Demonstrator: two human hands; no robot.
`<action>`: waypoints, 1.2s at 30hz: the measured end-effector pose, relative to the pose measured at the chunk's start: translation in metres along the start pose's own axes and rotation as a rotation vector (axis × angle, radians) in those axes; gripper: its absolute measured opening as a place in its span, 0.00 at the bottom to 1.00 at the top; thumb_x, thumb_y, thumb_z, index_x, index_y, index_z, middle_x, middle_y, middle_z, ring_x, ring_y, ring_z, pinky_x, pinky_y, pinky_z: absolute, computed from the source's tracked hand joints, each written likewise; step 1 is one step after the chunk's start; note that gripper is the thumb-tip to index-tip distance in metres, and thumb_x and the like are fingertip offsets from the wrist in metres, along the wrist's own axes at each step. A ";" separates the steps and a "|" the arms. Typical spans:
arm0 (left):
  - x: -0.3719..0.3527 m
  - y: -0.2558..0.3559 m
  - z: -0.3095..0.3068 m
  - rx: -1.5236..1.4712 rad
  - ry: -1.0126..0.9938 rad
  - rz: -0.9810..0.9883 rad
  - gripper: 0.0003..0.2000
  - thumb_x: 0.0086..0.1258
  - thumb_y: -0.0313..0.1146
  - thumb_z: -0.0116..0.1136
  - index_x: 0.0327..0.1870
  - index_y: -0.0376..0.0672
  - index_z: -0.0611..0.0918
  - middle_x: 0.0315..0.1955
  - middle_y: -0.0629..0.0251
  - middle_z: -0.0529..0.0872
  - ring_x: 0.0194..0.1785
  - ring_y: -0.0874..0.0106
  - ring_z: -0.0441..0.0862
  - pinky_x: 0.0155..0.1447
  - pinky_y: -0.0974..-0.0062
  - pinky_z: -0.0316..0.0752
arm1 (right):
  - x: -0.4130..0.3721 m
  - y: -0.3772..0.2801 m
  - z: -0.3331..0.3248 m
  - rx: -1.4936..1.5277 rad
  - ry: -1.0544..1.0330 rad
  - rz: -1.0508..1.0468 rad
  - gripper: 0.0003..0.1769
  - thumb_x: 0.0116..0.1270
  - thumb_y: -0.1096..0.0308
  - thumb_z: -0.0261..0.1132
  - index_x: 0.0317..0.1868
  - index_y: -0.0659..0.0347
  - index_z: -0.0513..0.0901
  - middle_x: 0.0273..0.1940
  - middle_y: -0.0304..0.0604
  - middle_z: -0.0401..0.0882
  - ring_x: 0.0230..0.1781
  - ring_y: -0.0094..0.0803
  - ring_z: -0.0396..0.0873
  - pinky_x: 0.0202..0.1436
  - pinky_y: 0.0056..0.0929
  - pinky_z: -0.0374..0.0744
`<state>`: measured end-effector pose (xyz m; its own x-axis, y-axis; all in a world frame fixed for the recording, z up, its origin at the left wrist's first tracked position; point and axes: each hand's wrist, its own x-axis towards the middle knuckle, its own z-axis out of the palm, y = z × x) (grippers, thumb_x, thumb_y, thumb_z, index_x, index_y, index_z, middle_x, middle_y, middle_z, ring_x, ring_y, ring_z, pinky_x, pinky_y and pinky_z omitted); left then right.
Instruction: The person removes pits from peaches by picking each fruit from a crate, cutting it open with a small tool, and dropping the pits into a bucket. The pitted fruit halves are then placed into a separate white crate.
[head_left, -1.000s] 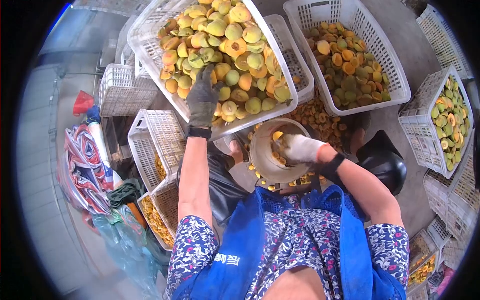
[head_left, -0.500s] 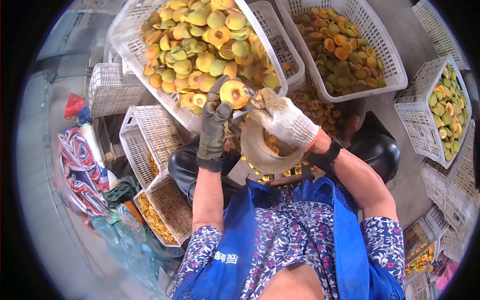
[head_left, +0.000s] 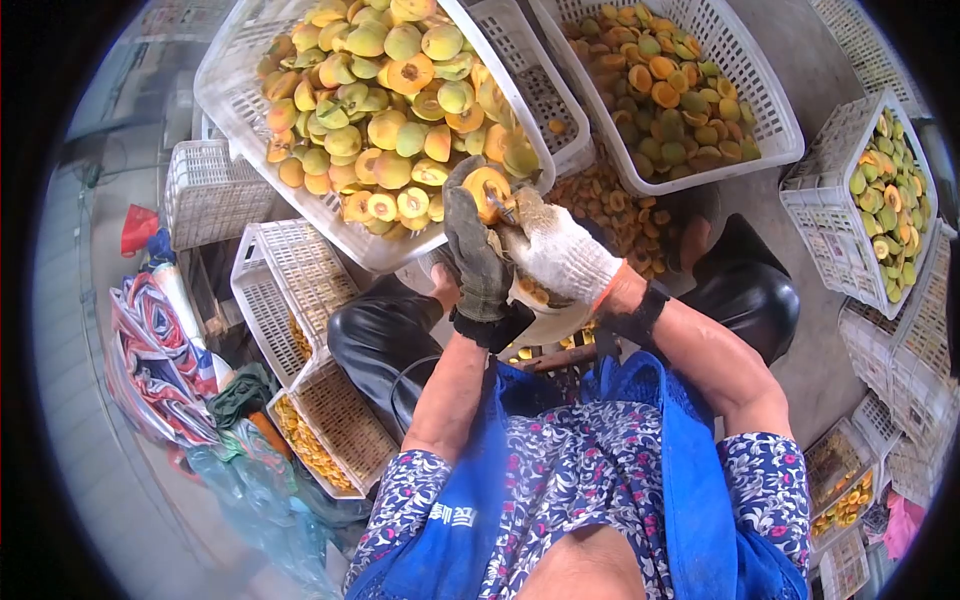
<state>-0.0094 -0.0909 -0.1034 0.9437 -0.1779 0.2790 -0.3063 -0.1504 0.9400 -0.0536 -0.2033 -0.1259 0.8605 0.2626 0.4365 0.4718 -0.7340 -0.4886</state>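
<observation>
My left hand [head_left: 476,255], in a dark green glove, grips a halved yellow peach [head_left: 486,192], its cut face turned toward my right hand. In a white knit glove with a browned thumb and fingers, my right hand [head_left: 568,248] closes around a small metal pitting tool [head_left: 507,211], whose tip meets the peach's cut face. Below both hands is a pale bucket [head_left: 556,327], mostly covered by them. A large white crate [head_left: 385,260], heaped with peaches, many of them halved, lies just beyond my left hand.
Another white crate [head_left: 715,182] of peach halves stands at the back right, with loose pieces [head_left: 610,220] on the floor before it. A full crate [head_left: 835,235] sits at far right. Lower crates [head_left: 345,420] with yellow pieces and crumpled plastic sheeting [head_left: 165,365] are on the left.
The peach half has shifted slightly right and tilted, and the tool is now against its flesh. My left hand has moved right, over the bucket; my right hand has moved slightly left.
</observation>
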 end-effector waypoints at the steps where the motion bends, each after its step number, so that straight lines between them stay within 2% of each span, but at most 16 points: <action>1: 0.001 0.000 0.000 0.080 -0.013 0.037 0.17 0.74 0.28 0.48 0.60 0.31 0.71 0.52 0.53 0.77 0.52 0.65 0.76 0.58 0.68 0.72 | -0.001 0.002 0.003 0.002 0.000 0.006 0.09 0.59 0.71 0.62 0.39 0.65 0.81 0.40 0.53 0.75 0.37 0.49 0.80 0.36 0.40 0.82; 3: -0.001 -0.005 -0.002 0.158 -0.028 0.073 0.16 0.74 0.29 0.48 0.60 0.32 0.71 0.51 0.53 0.77 0.51 0.65 0.76 0.57 0.68 0.72 | -0.003 0.007 0.011 0.366 -0.029 0.183 0.09 0.58 0.71 0.62 0.39 0.64 0.81 0.37 0.51 0.76 0.36 0.47 0.81 0.36 0.39 0.82; 5: -0.003 -0.018 -0.010 -0.162 -0.063 -0.110 0.17 0.77 0.33 0.43 0.59 0.32 0.72 0.51 0.54 0.78 0.50 0.66 0.77 0.56 0.70 0.73 | -0.004 0.013 0.011 0.437 -0.119 0.238 0.10 0.59 0.70 0.61 0.40 0.64 0.81 0.38 0.52 0.77 0.38 0.48 0.81 0.38 0.40 0.81; 9: 0.003 -0.012 -0.017 0.069 -0.180 -0.025 0.22 0.80 0.45 0.35 0.60 0.35 0.72 0.50 0.60 0.78 0.55 0.71 0.76 0.60 0.72 0.72 | 0.003 0.009 -0.005 0.711 -0.198 0.509 0.18 0.67 0.59 0.56 0.49 0.65 0.77 0.45 0.61 0.80 0.47 0.56 0.78 0.48 0.43 0.76; 11: 0.006 -0.005 -0.021 -0.512 -0.114 -0.439 0.21 0.79 0.44 0.38 0.59 0.35 0.73 0.51 0.58 0.79 0.53 0.70 0.78 0.57 0.73 0.75 | 0.005 0.007 -0.006 0.706 -0.195 0.485 0.18 0.67 0.59 0.56 0.48 0.65 0.78 0.46 0.60 0.80 0.47 0.56 0.78 0.48 0.43 0.76; 14: 0.004 -0.043 -0.032 0.004 -0.078 -0.252 0.19 0.78 0.42 0.42 0.56 0.36 0.76 0.48 0.58 0.80 0.50 0.70 0.80 0.54 0.73 0.76 | 0.011 0.005 -0.013 0.730 -0.228 0.462 0.18 0.67 0.60 0.55 0.47 0.66 0.78 0.46 0.60 0.80 0.48 0.55 0.78 0.49 0.42 0.76; 22: 0.020 -0.006 -0.026 -0.430 -0.160 -0.541 0.19 0.77 0.44 0.44 0.41 0.35 0.81 0.36 0.62 0.84 0.41 0.72 0.81 0.48 0.75 0.77 | 0.008 0.010 0.002 0.557 -0.302 0.255 0.18 0.65 0.62 0.54 0.48 0.67 0.80 0.44 0.59 0.82 0.43 0.52 0.80 0.49 0.40 0.76; 24: 0.020 -0.005 -0.027 -0.391 -0.153 -0.558 0.20 0.77 0.45 0.44 0.39 0.35 0.82 0.35 0.62 0.84 0.41 0.73 0.81 0.48 0.75 0.76 | 0.009 0.007 -0.012 0.747 -0.364 0.453 0.18 0.65 0.62 0.55 0.48 0.67 0.80 0.42 0.59 0.81 0.41 0.51 0.80 0.49 0.40 0.77; 25: 0.023 -0.008 -0.033 -0.359 -0.284 -0.523 0.20 0.77 0.45 0.44 0.37 0.36 0.82 0.34 0.62 0.84 0.40 0.73 0.81 0.48 0.75 0.76 | 0.013 0.011 -0.021 0.808 -0.536 0.544 0.16 0.65 0.63 0.57 0.48 0.65 0.81 0.39 0.53 0.83 0.38 0.39 0.82 0.45 0.34 0.78; 26: 0.024 -0.009 -0.038 -0.324 -0.411 -0.486 0.21 0.77 0.45 0.44 0.36 0.36 0.82 0.33 0.62 0.84 0.39 0.73 0.81 0.48 0.75 0.76 | 0.011 0.010 -0.028 0.809 -0.541 0.539 0.16 0.65 0.63 0.57 0.48 0.65 0.81 0.39 0.53 0.83 0.38 0.39 0.82 0.45 0.34 0.78; 28: 0.027 0.001 -0.041 -0.260 -0.508 -0.376 0.21 0.76 0.45 0.45 0.35 0.36 0.82 0.32 0.62 0.84 0.39 0.72 0.81 0.48 0.74 0.75 | 0.008 0.004 -0.043 1.605 -0.589 0.936 0.16 0.61 0.63 0.59 0.41 0.70 0.75 0.27 0.47 0.76 0.32 0.34 0.78 0.38 0.35 0.78; 30: 0.027 0.019 -0.046 -0.193 -0.600 -0.264 0.21 0.76 0.45 0.45 0.33 0.35 0.82 0.32 0.62 0.84 0.38 0.72 0.81 0.48 0.73 0.75 | 0.012 -0.002 -0.043 1.487 -0.659 0.761 0.18 0.61 0.60 0.58 0.42 0.68 0.75 0.25 0.45 0.73 0.29 0.33 0.77 0.38 0.33 0.78; 32: 0.023 0.035 -0.053 0.139 -0.618 0.095 0.20 0.76 0.44 0.46 0.32 0.35 0.82 0.30 0.63 0.84 0.36 0.72 0.80 0.46 0.73 0.75 | 0.001 0.004 -0.018 0.952 -0.959 0.384 0.19 0.59 0.61 0.58 0.46 0.65 0.77 0.28 0.47 0.79 0.31 0.35 0.80 0.41 0.34 0.80; 34: 0.026 -0.004 -0.067 0.173 -0.618 0.046 0.20 0.75 0.43 0.47 0.32 0.35 0.82 0.29 0.66 0.83 0.35 0.72 0.79 0.44 0.73 0.74 | -0.022 -0.005 -0.012 0.376 -0.970 0.267 0.18 0.59 0.66 0.56 0.48 0.62 0.83 0.42 0.55 0.84 0.44 0.44 0.84 0.47 0.36 0.81; 35: 0.025 -0.017 -0.072 0.176 -0.403 -0.050 0.19 0.76 0.42 0.47 0.32 0.35 0.82 0.29 0.67 0.84 0.34 0.73 0.79 0.44 0.74 0.74 | -0.039 -0.004 -0.010 0.217 -0.818 0.318 0.16 0.59 0.67 0.57 0.45 0.62 0.85 0.39 0.53 0.85 0.42 0.44 0.85 0.43 0.39 0.82; 36: 0.024 -0.022 -0.075 0.175 -0.185 -0.150 0.19 0.76 0.42 0.47 0.31 0.36 0.82 0.29 0.68 0.84 0.34 0.74 0.79 0.43 0.74 0.74 | -0.036 0.001 -0.013 0.154 -0.946 0.281 0.14 0.59 0.68 0.58 0.42 0.62 0.85 0.36 0.52 0.86 0.39 0.44 0.86 0.38 0.41 0.83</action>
<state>0.0292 -0.0194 -0.1027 0.9462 -0.3125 0.0836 -0.1968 -0.3510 0.9155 -0.0871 -0.2214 -0.1323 0.7123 0.5315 -0.4585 0.1895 -0.7745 -0.6035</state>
